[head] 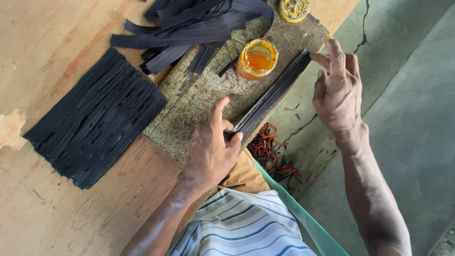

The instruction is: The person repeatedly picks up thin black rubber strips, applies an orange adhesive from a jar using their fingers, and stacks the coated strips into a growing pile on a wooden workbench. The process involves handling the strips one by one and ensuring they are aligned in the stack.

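Clearly the head view shows a bundle of black strips (272, 97) held on edge, running diagonally through the middle of the frame over a stained board (189, 109) on the worktop (47, 28). To keep the edges flush, both ends likely need even pressure while the stack stays squared. At centre, the left hand (213, 149) clamps the lower end, its grip closed tight, thumb stretched on top. At upper right, the right hand (337, 87) has its grip half open, fingertips touching the upper end. An open jar of orange paste (257, 58) stands just beside the bundle.
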